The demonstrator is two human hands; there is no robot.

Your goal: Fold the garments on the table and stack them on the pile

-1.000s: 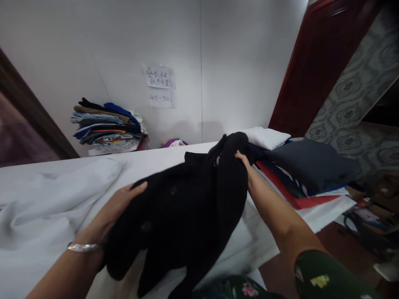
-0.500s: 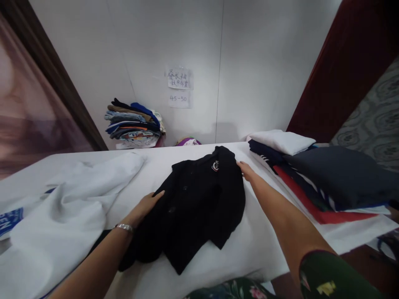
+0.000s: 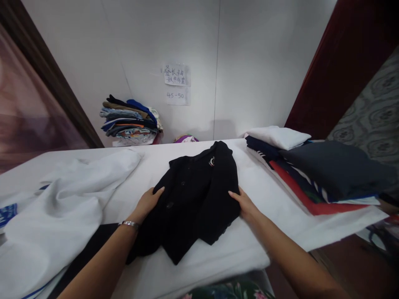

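Black jacket (image 3: 183,207) now lies between more level hands (image 3: 149,203).

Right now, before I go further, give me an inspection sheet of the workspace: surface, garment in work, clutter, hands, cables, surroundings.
Surface: white-covered table, bare patches around the garment.
Garment in work: black button-front jacket with a chest crest, lying on the table, one sleeve laid along its front.
Clutter: crumpled white garment with blue printing at left; pile of grey, red, navy and white clothes at right; multicoloured stack of folded clothes near the wall.
Hands: left hand and right hand grip opposite side edges, thumbs on top.
Cables: nothing seen for certain; lower right is blurred.
Surroundings: pale grey wall with two handwritten white papers, pinkish curtain left, dark red panel right.
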